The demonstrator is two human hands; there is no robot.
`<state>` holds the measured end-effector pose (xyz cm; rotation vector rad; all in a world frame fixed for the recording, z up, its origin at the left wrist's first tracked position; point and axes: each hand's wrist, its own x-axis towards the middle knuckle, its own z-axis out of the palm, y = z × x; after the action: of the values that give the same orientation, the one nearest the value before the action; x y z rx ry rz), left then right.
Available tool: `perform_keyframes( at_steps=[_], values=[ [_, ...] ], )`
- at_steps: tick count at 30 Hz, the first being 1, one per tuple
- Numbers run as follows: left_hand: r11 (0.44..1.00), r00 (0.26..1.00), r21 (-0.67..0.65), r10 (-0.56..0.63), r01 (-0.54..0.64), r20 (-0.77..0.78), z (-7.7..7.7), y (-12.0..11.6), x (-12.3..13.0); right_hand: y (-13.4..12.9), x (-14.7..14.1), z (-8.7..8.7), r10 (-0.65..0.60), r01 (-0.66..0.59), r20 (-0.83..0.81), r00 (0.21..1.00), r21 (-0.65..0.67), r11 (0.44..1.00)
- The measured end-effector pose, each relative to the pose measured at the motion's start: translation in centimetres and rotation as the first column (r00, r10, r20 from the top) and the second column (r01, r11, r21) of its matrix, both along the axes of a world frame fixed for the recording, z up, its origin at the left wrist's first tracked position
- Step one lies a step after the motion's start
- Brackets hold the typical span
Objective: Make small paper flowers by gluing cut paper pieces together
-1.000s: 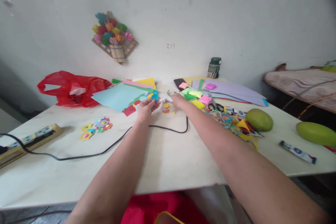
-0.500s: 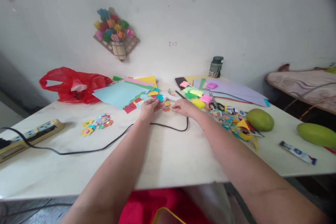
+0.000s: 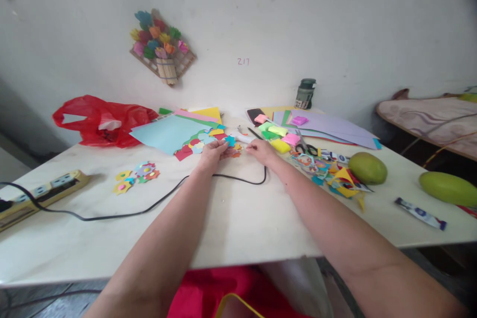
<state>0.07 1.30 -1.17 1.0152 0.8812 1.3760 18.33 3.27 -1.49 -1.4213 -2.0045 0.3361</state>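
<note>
My left hand (image 3: 215, 152) pinches a small blue paper flower (image 3: 230, 141) at its left edge, above the middle of the table. Just to the right, my right hand (image 3: 260, 150) has its thumb and fingertips pressed together; whatever is between them is too small to make out. An orange paper flower (image 3: 236, 151) lies between the hands, partly covered. Behind them rests a white glue gun (image 3: 244, 137), its black cord (image 3: 246, 182) looping in front of my hands. Colored paper cutouts (image 3: 196, 144) lie beyond my left hand.
Finished-looking paper flowers (image 3: 143, 173) and a power strip (image 3: 48, 194) sit at left, near a red plastic bag (image 3: 104, 121). At right are clay packs (image 3: 279, 145), scissors (image 3: 307, 149), paper scraps (image 3: 343, 181), a green mango (image 3: 367, 168) and a glue tube (image 3: 421, 213).
The blue paper flower has shifted right and tilted more into view between my hands. My right hand has lifted slightly, fingertips still pinched. The view has moved a little.
</note>
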Motion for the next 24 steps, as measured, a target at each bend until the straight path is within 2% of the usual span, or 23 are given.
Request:
perform_keyframes(
  at_steps=[2,4,7,17,24],
  values=[
    [0.999,0.999,-0.013,-0.033,0.033,-0.033,0.1,-0.1,0.1,0.1,0.0,0.1,-0.01,-0.002,-0.19,0.982,-0.064,0.998],
    [0.997,0.994,-0.021,-0.081,0.079,-0.077,0.1,-0.1,0.1,0.1,-0.1,0.3,0.016,-0.057,-0.363,0.932,-0.103,0.993],
    [0.991,0.983,-0.021,-0.136,0.135,-0.122,0.1,-0.1,0.1,-0.2,-0.4,0.6,0.069,-0.133,-0.528,0.846,-0.085,0.987],
    [0.969,0.961,-0.013,-0.248,0.248,-0.12,-0.1,-0.3,0.3,-1.1,-1.4,1.4,0.022,-0.141,-0.698,0.716,-0.114,0.983],
    [0.962,0.957,0.018,-0.269,0.272,-0.109,-0.1,-0.5,0.4,-1.6,-1.8,1.7,0.012,-0.143,-0.682,0.732,-0.136,0.98]
  ],
)
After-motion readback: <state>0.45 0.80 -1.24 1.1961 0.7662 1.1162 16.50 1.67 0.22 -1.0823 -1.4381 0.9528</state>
